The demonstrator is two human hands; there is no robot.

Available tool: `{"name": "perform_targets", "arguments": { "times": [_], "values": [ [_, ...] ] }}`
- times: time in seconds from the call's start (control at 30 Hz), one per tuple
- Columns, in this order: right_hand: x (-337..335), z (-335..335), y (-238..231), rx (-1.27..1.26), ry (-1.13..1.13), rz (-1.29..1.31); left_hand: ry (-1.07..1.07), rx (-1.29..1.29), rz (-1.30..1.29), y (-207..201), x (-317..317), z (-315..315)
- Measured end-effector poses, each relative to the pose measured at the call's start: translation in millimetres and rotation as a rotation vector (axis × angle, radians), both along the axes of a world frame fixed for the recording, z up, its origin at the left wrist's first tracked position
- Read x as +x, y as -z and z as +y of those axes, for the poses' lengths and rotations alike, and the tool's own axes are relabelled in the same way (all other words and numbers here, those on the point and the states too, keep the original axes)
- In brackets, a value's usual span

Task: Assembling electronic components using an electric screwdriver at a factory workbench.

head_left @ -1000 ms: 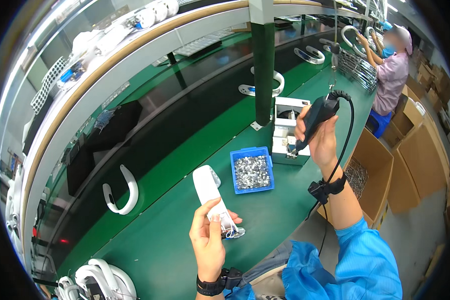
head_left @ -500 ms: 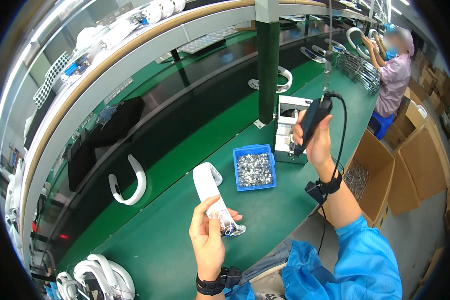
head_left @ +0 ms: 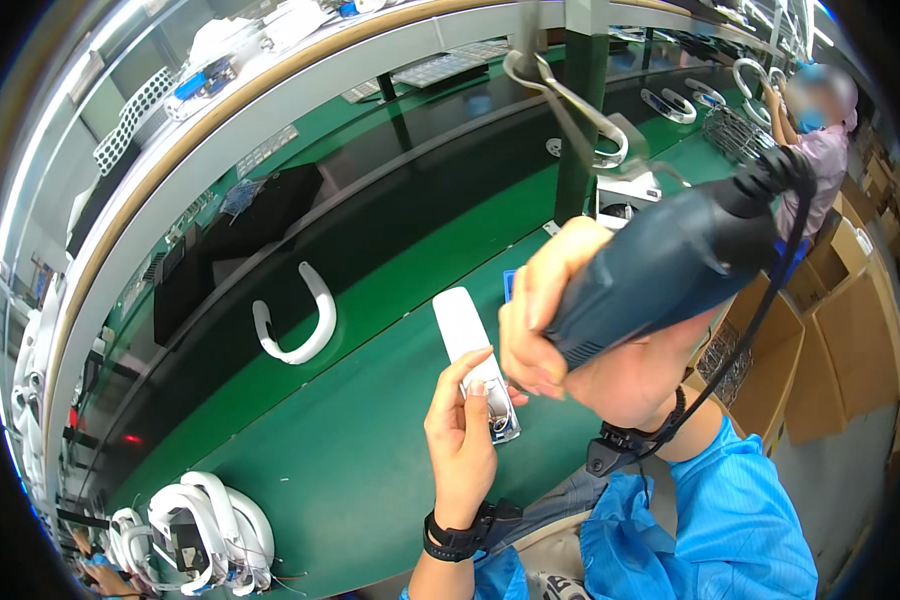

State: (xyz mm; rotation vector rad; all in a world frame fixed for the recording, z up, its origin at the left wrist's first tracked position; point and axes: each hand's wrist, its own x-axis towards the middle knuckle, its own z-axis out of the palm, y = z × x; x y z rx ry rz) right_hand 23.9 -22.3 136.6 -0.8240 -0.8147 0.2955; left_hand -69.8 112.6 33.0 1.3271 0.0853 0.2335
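Note:
My left hand (head_left: 461,441) is closed round the lower end of a white curved plastic housing (head_left: 459,318), its thumb lying on top. Wires and small parts (head_left: 500,424) show at the open end of this piece. In my right hand (head_left: 635,385) is a dark electric screwdriver (head_left: 665,262), big in the picture and close to the camera. A black cable leaves its upper end. The fingers of that hand wrap round the tool just right of the housing, and the tool's tip is hidden behind them.
A white U-shaped piece (head_left: 312,340) lies on the dark belt beyond the green bench (head_left: 340,440). More white curved pieces (head_left: 210,525) are piled at lower left. A blue bin (head_left: 508,284) is mostly hidden. A green post (head_left: 577,120), cardboard boxes (head_left: 850,350) and a co-worker (head_left: 820,140) are to the right.
The screwdriver in my right hand has swung nearer the camera and toward the housing, now covering most of the blue bin. My left hand has tilted the housing. The whole view has shifted slightly.

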Motion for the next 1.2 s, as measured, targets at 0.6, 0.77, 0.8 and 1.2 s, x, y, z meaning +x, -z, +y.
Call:
{"name": "perform_targets", "arguments": {
  "times": [0.6,0.77,0.8,1.2],
  "values": [
    [-7,35,4,-0.219,0.142,0.056,-0.055,0.070,-0.053,2,-1,5],
    [-6,40,6,-0.323,0.090,0.025,-0.070,0.116,-0.071,0,-5,5],
    [-7,40,4,-0.345,0.096,0.023,-0.064,0.126,-0.077,2,-4,5],
    [4,28,16,-0.184,-0.060,-0.116,-0.018,0.104,-0.083,3,0,3]
  ]
}}
